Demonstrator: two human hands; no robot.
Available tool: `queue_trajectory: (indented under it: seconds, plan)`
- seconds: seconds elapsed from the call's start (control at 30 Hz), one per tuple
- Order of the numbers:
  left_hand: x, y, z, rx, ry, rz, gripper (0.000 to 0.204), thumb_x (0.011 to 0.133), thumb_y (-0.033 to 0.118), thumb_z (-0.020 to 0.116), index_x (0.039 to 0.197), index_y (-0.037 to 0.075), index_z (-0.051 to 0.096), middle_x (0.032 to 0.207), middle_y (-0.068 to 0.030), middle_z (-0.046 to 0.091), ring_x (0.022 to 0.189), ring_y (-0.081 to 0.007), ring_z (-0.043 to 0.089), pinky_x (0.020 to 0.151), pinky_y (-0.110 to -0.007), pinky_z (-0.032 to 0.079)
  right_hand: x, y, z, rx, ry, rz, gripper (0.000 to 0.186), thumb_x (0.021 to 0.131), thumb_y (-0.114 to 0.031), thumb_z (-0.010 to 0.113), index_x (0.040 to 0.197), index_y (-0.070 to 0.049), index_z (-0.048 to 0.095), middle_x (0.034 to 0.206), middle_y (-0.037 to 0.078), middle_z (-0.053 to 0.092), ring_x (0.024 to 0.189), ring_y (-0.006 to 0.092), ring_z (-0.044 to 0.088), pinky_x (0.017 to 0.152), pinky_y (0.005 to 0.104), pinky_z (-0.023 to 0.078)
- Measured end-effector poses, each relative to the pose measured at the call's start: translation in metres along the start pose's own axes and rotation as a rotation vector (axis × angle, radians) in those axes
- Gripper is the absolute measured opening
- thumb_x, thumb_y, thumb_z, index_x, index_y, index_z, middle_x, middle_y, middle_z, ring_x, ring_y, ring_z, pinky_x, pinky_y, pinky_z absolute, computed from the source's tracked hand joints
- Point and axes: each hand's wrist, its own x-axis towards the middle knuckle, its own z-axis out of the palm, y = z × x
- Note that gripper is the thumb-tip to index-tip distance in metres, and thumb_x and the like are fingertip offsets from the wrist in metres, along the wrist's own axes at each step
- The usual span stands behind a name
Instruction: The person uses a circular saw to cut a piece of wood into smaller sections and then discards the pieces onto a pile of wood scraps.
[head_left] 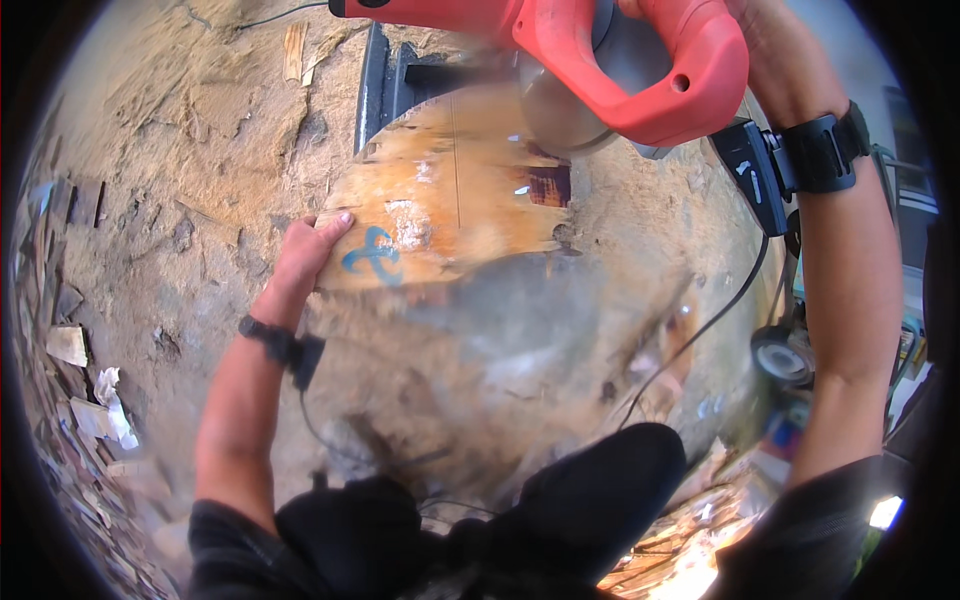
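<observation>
A red chop saw [655, 125] with a loop handle fills the top of the view. Its round blade and guard [560, 95] hang over a piece of plywood [430, 190], though blur hides whether they touch. My right hand [762, 45] is closed on the saw's handle, its fingers mostly hidden behind the red casing. At the plywood's left edge my left hand [318, 238] grips with the thumb on top and the fingers out of sight beneath. The board bears a blue painted mark, a thin straight line and a dark patch. Its far edge lies by the black metal saw base [375, 90].
Sawdust-covered ground [220, 130] surrounds the saw. Wood scraps [68, 345] are heaped at the left, with more wood pieces [670, 540] at the lower right. A small wheel [783, 358] stands right. Cables [735, 300] run from devices strapped on both my wrists.
</observation>
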Motion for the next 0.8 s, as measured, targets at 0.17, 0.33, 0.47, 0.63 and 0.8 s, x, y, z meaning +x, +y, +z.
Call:
queue_trajectory:
  seconds: [0.17, 0.33, 0.47, 0.63, 0.8]
  plan:
    - [0.0, -0.01, -0.003, -0.012, -0.013, -0.014, 0.05, 0.087, 0.029, 0.078, 0.113, -0.011, 0.062, 0.096, -0.0148, 0.071, 0.077, -0.018, 0.07, 0.068, -0.031, 0.057, 0.006, 0.004, -0.015, -0.125, 0.101, -0.023, 0.036, 0.081, -0.009, 0.053, 0.115, 0.002, 0.056, 0.106, 0.024, 0.064, 0.061, 0.0241, 0.062, 0.053, 0.0346, 0.059]
    - [0.003, -0.018, -0.005, -0.066, -0.035, 0.003, 0.048, 0.088, 0.029, 0.077, 0.114, -0.01, 0.064, 0.098, -0.015, 0.072, 0.081, -0.0183, 0.07, 0.071, -0.031, 0.057, 0.006, 0.013, -0.007, -0.139, 0.09, -0.051, 0.031, 0.081, -0.009, 0.053, 0.111, -0.001, 0.055, 0.087, 0.02, 0.063, 0.056, 0.0238, 0.059, 0.052, 0.0358, 0.057]
    - [0.008, -0.013, -0.012, -0.002, -0.012, 0.021, 0.05, 0.087, 0.031, 0.077, 0.113, -0.01, 0.065, 0.097, -0.0147, 0.072, 0.08, -0.0181, 0.07, 0.072, -0.031, 0.057, -0.001, 0.03, 0.002, -0.165, 0.193, -0.082, 0.029, 0.083, -0.01, 0.054, 0.111, -0.004, 0.056, 0.072, 0.014, 0.058, 0.054, 0.0229, 0.059, 0.051, 0.036, 0.055]
    - [0.005, -0.003, -0.016, 0.025, -0.018, 0.019, 0.052, 0.087, 0.034, 0.077, 0.112, -0.011, 0.065, 0.094, -0.0145, 0.072, 0.077, -0.0181, 0.07, 0.071, -0.031, 0.057, -0.006, 0.037, 0.006, -0.182, 0.199, -0.132, 0.031, 0.083, -0.008, 0.054, 0.114, -0.005, 0.057, 0.073, 0.014, 0.058, 0.054, 0.0218, 0.059, 0.05, 0.0351, 0.054]
    - [-0.002, 0.005, -0.012, 0.095, 0.008, -0.003, 0.051, 0.088, 0.033, 0.077, 0.11, -0.011, 0.065, 0.092, -0.0143, 0.072, 0.074, -0.0176, 0.069, 0.067, -0.031, 0.056, -0.007, 0.037, 0.008, -0.14, 0.25, -0.091, 0.038, 0.083, -0.009, 0.054, 0.12, -0.006, 0.056, 0.071, 0.013, 0.058, 0.053, 0.0215, 0.059, 0.05, 0.0349, 0.054]
